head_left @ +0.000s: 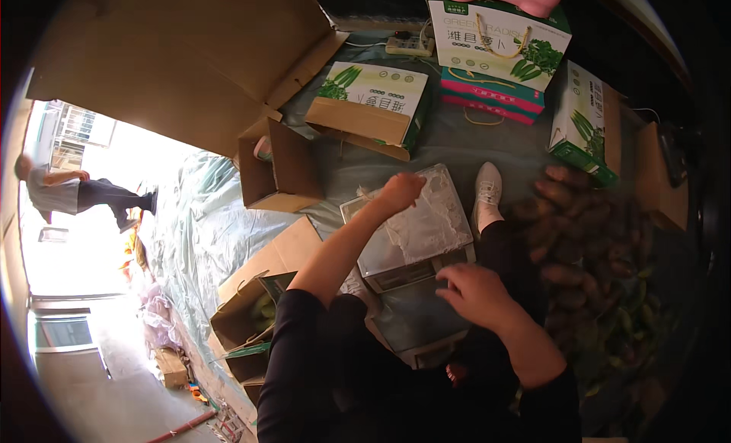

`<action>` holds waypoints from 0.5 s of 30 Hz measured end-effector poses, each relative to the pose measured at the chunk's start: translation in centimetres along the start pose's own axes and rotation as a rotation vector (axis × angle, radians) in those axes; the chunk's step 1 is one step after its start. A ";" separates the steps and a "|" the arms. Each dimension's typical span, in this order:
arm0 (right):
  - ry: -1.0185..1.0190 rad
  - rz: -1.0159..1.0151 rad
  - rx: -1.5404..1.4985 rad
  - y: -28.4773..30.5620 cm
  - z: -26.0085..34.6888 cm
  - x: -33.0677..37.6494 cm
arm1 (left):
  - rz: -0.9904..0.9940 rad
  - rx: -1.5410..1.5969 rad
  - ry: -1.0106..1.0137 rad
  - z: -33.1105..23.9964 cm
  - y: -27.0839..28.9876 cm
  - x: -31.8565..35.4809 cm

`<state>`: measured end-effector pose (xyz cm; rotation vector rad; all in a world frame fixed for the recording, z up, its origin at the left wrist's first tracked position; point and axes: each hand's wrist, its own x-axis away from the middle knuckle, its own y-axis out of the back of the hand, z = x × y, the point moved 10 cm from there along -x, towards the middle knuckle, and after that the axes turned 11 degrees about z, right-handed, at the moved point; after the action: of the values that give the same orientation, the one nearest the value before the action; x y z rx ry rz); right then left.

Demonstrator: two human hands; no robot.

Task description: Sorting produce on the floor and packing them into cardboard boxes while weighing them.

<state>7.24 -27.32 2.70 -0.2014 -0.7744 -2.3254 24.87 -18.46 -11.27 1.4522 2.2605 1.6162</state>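
Observation:
A weighing scale (435, 221) with a flat, smeared metal plate stands on the ground between my feet. My left hand (402, 191) is over the far part of the plate, its fingers curled in. Whether it holds or touches anything there does not show. Off the scale's near right corner is my right hand (478, 294), thumb and fingers apart and nothing in them. By my left arm, an open carton (242, 321) contains green radishes (264, 310). To the right lies a heap of brownish-red tubers (579, 237), with dim green produce (632, 321) nearer to me.
Printed green-and-white gift boxes (371, 100) and an open brown carton (282, 165) stand beyond the scale. More gift boxes (499, 35) are stacked at the back, near a power strip (410, 45). Plastic sheeting (202, 222) covers the ground. A person (80, 188) is outside at left.

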 end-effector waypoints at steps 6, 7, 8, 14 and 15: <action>0.082 -0.282 -0.642 1.9 -2.5 0.3 | -0.298 0.478 -0.243 -13.8 4.6 10.5; 0.103 -0.272 -0.907 1.9 -3.0 0.2 | -0.289 0.445 -0.249 -16.3 5.5 12.6; 0.118 -0.265 -1.012 2.0 -2.4 0.2 | -0.291 0.438 -0.251 -18.0 5.8 14.6; 0.248 -0.200 -1.294 1.0 -1.5 0.9 | -0.371 -0.536 0.076 -19.1 3.1 19.5; 0.180 -0.187 -1.192 1.0 -2.0 1.0 | -0.361 -0.561 0.245 -15.8 2.9 19.9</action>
<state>7.23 -29.63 1.89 -0.4219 0.7832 -2.6376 7.82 -16.68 7.73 0.7076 1.7869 2.1328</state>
